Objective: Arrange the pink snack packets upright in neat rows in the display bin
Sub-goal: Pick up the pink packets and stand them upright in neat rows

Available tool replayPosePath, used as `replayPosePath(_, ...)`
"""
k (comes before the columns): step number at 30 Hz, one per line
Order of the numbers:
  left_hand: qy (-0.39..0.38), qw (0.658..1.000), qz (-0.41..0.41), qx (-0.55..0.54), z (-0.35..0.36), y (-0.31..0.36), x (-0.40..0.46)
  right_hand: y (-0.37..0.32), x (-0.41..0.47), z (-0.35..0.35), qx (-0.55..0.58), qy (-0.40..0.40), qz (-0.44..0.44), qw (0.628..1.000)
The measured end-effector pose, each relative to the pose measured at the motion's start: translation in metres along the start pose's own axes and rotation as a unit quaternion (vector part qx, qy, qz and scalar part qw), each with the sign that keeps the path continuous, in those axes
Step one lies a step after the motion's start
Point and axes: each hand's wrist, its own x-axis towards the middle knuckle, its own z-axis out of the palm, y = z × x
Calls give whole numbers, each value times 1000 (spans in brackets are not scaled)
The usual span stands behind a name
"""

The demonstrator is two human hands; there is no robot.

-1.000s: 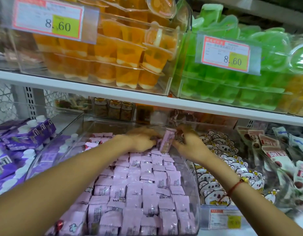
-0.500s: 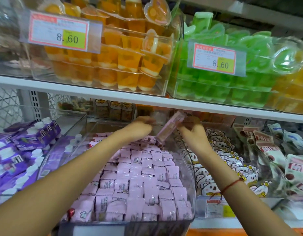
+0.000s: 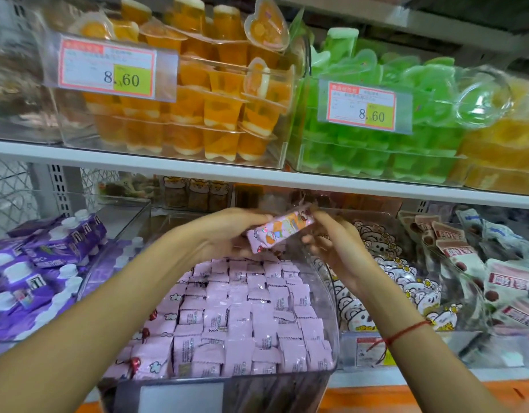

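Head view: I see the left hand (image 3: 227,231) and right hand (image 3: 331,242) pinching one pink snack packet (image 3: 279,232) between them, one at each end, printed face up and tilted, above the back of the clear display bin (image 3: 325,296). Both hands' fingers are curled on it. Below, rows of pink packets (image 3: 236,317) stand upright, filling the bin. Purple pouches (image 3: 43,263) lie to the left.

At my frame's center, the lower shelf (image 3: 406,378) carries the clear display bin (image 3: 323,347). Purple pouches (image 3: 34,278) sit at left. The upper shelf (image 3: 257,178) bears orange jelly cups (image 3: 197,114).
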Motion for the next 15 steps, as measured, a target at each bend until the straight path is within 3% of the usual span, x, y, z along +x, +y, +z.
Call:
replayPosePath(4,-9,999,-29,19,-1,-2,2,2,-2,4,-16,-37,4,999)
replayPosePath(8,-42,998,-50,-16,-7,-4,2,3,-1,6,13,-12,-2,1000)
replayPosePath(12,-6,999,-32,2,-15,0,1,3,-2,2,26,9,5,1000)
replayPosePath(15,62,989,29,128,-16,1,3,7,-1,0,-132,30,-28,990)
